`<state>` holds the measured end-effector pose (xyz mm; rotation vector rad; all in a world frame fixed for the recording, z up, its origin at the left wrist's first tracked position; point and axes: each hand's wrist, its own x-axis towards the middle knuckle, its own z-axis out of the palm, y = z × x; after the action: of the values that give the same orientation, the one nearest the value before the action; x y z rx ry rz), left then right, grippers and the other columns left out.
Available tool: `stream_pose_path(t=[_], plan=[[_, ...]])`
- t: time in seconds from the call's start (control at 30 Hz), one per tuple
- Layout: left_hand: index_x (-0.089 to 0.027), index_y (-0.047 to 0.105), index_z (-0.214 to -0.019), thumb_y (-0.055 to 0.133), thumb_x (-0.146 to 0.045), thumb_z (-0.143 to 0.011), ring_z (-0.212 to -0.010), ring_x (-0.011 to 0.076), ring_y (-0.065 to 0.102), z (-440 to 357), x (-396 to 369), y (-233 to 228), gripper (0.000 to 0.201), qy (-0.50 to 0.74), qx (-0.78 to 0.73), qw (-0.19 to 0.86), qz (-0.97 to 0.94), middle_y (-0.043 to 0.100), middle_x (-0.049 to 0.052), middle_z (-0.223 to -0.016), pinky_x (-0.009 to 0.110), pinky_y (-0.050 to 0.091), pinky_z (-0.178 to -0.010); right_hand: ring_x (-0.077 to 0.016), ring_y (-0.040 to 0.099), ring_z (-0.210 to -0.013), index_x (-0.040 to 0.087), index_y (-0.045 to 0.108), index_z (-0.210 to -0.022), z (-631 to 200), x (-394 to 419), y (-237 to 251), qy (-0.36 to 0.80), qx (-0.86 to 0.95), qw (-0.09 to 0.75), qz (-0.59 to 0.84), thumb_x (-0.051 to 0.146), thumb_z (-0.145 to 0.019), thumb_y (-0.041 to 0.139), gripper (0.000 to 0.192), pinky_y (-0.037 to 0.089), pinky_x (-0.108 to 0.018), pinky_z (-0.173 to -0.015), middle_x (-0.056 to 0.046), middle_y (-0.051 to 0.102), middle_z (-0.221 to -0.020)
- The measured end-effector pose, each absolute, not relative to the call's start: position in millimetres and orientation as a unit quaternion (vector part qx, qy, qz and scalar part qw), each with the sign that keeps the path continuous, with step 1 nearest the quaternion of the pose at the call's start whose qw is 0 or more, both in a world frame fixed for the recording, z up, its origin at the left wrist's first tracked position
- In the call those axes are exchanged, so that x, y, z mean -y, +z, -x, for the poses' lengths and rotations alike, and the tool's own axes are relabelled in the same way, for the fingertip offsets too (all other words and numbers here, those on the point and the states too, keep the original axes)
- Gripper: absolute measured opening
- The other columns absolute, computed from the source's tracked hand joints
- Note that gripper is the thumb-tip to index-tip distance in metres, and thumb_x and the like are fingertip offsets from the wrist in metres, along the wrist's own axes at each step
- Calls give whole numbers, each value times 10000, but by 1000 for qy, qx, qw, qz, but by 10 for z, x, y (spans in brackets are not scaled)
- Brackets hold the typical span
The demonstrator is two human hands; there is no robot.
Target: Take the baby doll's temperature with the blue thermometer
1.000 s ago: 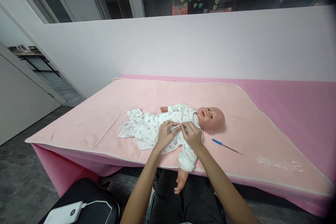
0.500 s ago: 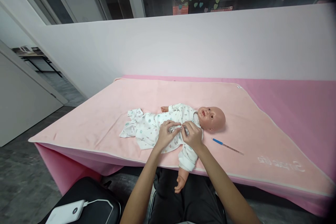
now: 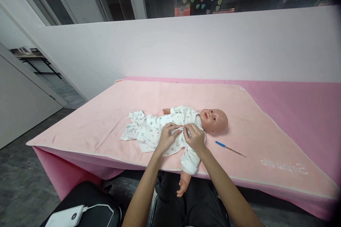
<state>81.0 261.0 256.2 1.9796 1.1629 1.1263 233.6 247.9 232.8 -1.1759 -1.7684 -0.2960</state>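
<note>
Bare pink blanket (image 3: 112,113) lies open to the left of the doll (image 3: 176,127) and behind it up to the white wall (image 3: 186,49), which closes off the far side. To the right, a thin thermometer (image 3: 230,149) lies near the doll's head; past it the blanket is open. The doll's arm (image 3: 186,173) overhangs the near edge.
</note>
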Motion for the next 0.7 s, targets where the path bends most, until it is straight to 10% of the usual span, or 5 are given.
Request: stream_pose_path(t=[0.7], plan=[[-207,661,-782,630,-195,-740,-878,175,545,-860,-2579,2520,53,453,-469,238,-720,607,16,-835,324,409,-845,-134,618,-758,183,606,-876,-2349,-2483,2306,-128,721,493,470,199,-881,497,111,436,-227,-671,-43,660,-805]])
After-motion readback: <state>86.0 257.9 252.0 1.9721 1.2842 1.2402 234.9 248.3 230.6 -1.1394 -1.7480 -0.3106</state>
